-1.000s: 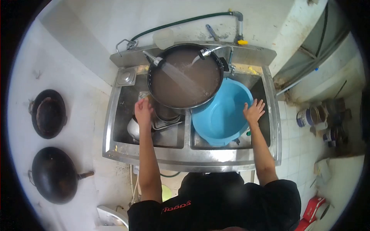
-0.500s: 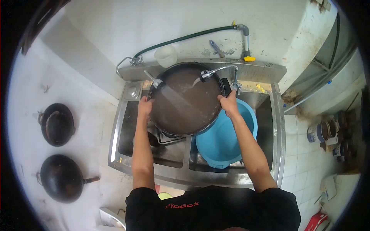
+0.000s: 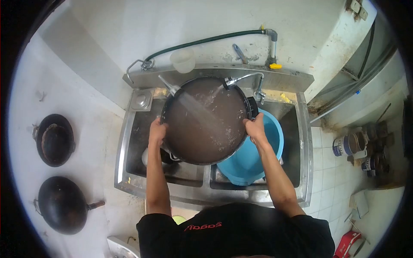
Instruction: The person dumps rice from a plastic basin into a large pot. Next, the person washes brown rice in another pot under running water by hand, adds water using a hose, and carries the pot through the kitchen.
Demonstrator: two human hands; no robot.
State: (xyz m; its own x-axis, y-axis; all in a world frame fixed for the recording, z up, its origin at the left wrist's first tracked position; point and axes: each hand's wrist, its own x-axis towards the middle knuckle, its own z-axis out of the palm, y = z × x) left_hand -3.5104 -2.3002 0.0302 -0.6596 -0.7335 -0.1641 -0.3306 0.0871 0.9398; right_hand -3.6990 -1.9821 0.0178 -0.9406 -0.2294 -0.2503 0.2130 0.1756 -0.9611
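Our left hand (image 3: 157,132) and right hand (image 3: 255,127) are curled closed on opposite sides of the wide black pot (image 3: 205,164), above the sink divider (image 3: 206,177) and overlapping the blue basin (image 3: 249,160), and we should lift evenly, rim level, lest the murky water (image 3: 195,133) slop over.

The pot (image 3: 205,129) is big, round and wide, with a black rim and a black handle (image 3: 252,107) on its right side. It is upright with the open side up, and it contains much cloudy, brown-grey water (image 3: 202,137), with small white bubbles mostly at the lower right. Two streams of water fall inside it. It lies above the middle of the double sink (image 3: 172,192), covering from view the left part of the blue basin (image 3: 249,165). How deep the water is, I cannot tell.
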